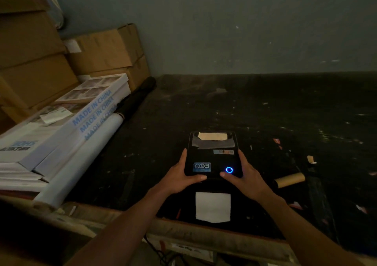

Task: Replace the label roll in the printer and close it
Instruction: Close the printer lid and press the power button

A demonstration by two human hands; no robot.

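Note:
A black label printer [212, 159] sits on the dark table [265, 106], its lid down, a blue ring light glowing at its near right corner. A window at the far end of the lid shows a pale roll inside. My left hand [183, 176] grips the printer's left side, thumb on the near edge of the lid. My right hand [242, 174] grips the right side, thumb beside the blue light. A white label strip [212, 207] sticks out of the printer's front toward me. An empty cardboard core [289, 180] lies to the right.
Flat white boxes [61, 127] and brown cartons [106, 49] are stacked at the left. A white paper roll [81, 159] and a black tube [138, 94] lie beside them. Paper scraps litter the table's right side. The table's worn front edge [204, 237] runs below my arms.

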